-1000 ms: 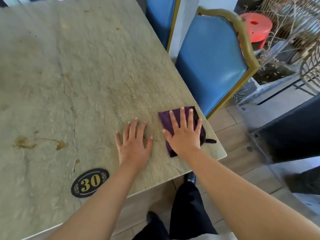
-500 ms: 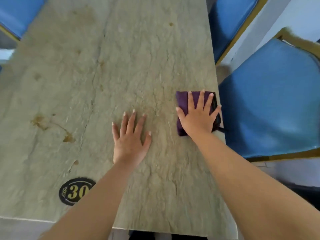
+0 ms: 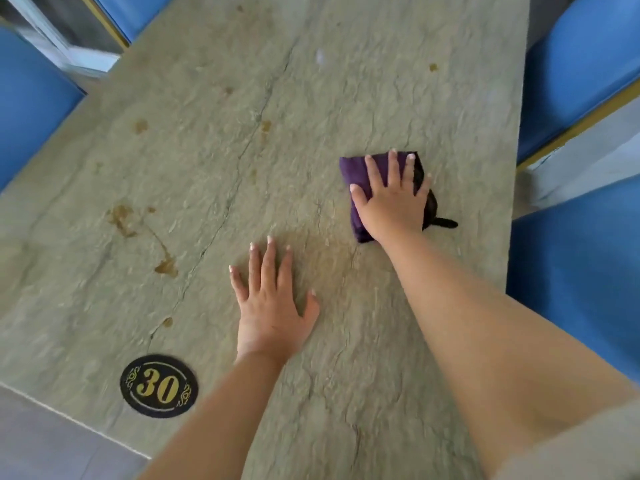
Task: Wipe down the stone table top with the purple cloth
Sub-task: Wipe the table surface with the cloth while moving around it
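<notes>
The grey-green stone table top [image 3: 346, 81] fills most of the view. A folded purple cloth [image 3: 353, 171] lies on it right of centre, with a dark tag sticking out at its lower right. My right hand [image 3: 391, 199] presses flat on the cloth with fingers straight and spread. My left hand [image 3: 272, 299] rests flat on the bare stone, nearer to me and left of the cloth. Brown stains [image 3: 121, 216] mark the stone to the left of my left hand, with smaller spots further out.
A black oval plaque with a gold "30" [image 3: 158, 386] sits near the table's front left edge. Blue chairs stand along the right side [image 3: 581, 254] and the left side [image 3: 31, 102]. The table's right edge runs close to the cloth.
My right hand has slid the cloth away from the table's right edge, inward over the stone. My left hand stays flat on the table. The view has shifted over the table.
</notes>
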### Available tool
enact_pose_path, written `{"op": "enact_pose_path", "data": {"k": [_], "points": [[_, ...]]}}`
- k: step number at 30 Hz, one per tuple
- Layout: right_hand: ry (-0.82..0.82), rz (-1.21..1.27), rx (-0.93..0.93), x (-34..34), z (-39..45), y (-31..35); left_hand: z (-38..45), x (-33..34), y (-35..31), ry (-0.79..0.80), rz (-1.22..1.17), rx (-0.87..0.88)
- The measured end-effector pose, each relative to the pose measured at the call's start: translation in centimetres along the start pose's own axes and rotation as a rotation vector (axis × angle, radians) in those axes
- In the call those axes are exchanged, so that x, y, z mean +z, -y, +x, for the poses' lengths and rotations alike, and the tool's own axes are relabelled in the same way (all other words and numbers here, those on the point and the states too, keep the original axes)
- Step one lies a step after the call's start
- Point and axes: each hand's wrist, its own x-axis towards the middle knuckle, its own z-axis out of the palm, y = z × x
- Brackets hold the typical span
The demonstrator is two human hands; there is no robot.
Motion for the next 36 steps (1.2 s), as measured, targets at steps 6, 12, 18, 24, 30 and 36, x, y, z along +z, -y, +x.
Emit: {"op": "enact_pose_path", "data": {"k": [6, 12, 18, 24, 30, 36], "points": [[0.038, -0.032, -0.454, 0.5, -2.8, 6.4, 0.0, -0.3, -0.1, -0.049, -0.133, 0.013], [0.030, -0.105, -0.870, -0.5, -2.8, -2.3, 0.3, -0.3, -0.1, -0.032, -0.122, 0.016], [0.010, 0.020, 0.029, 0.1, -2.6, 0.7, 0.5, -0.1, -0.2, -0.018, -0.086, 0.013], [-0.010, -0.010, -0.466, 1.0, -14.9, -0.2, 0.3, -0.4, 0.0, -0.020, -0.135, 0.053], [0.017, -0.031, -0.194, -0.2, -14.5, -8.6, -0.1, -0.5, 0.1, -0.020, -0.082, 0.153], [0.000, 0.009, 0.155, 1.4, -21.4, -5.5, -5.0, -0.6, -1.9, 0.055, -0.119, 0.345]]}}
